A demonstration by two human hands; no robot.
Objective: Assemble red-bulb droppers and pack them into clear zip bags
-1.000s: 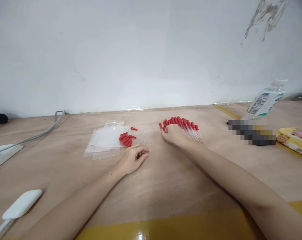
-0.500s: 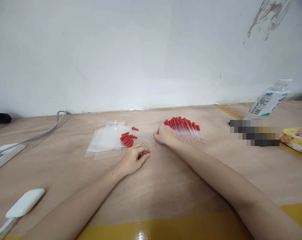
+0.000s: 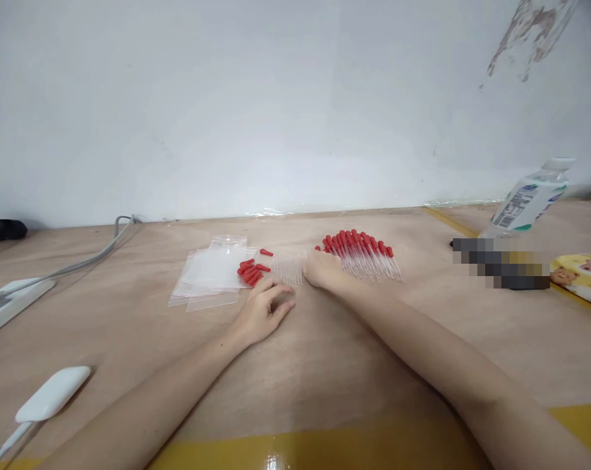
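Pale wall (image 3: 256, 98) rises along the far edge of the table (image 3: 354, 365), a brownish stain (image 3: 533, 39) high on its right. Toward the right edge stands a labelled bottle (image 3: 527, 202), its foot hidden by a blurred-out dark object (image 3: 501, 264). Overlapping clear bags (image 3: 209, 267) lie left of the table's middle. A row of red-topped droppers (image 3: 354, 243) spreads right of the middle, nearer the far edge. By the right edge is a yellow package (image 3: 586, 277); toward the near left corner, a white charger (image 3: 53, 395). The right hand (image 3: 323, 269) is curled closed between the droppers and a row of clear tubes (image 3: 288, 267), covering the ends of both; whether it grips anything I cannot tell. The left hand (image 3: 266, 310) rests half open, thumb apart from loosely bent fingers, with nothing seen in it, just beside a small heap of red bulbs (image 3: 249, 274) overlapping the bags. One lone bulb (image 3: 266, 252) lies beyond them, toward the far edge.
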